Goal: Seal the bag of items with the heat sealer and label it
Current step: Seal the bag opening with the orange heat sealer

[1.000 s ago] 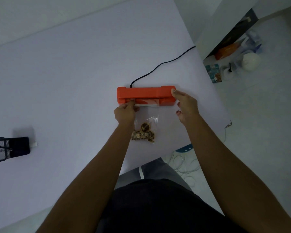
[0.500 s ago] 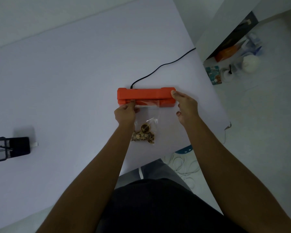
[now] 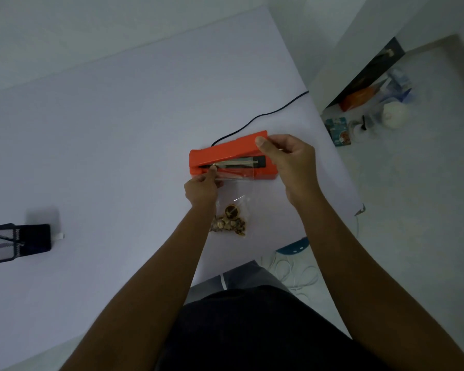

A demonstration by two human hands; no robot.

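An orange heat sealer (image 3: 227,152) lies on the white table (image 3: 118,129) with its lid raised at the right end, showing the dark sealing strip inside. My right hand (image 3: 287,162) grips that right end of the lid. A clear plastic bag (image 3: 237,188) holding small brown items (image 3: 229,220) lies in front of the sealer, its open top edge resting on the sealer's lower jaw. My left hand (image 3: 202,187) pinches the bag's top left corner at the jaw.
A black power cord (image 3: 260,117) runs from the sealer off the table's right edge. A black mesh holder with a dark block (image 3: 16,243) sits at the far left. Boxes, bottles and white cables lie on the floor to the right.
The sealer's lid was down on the bag; my right hand has now lifted its right end, opening the jaw. My left hand stays at the bag's corner.
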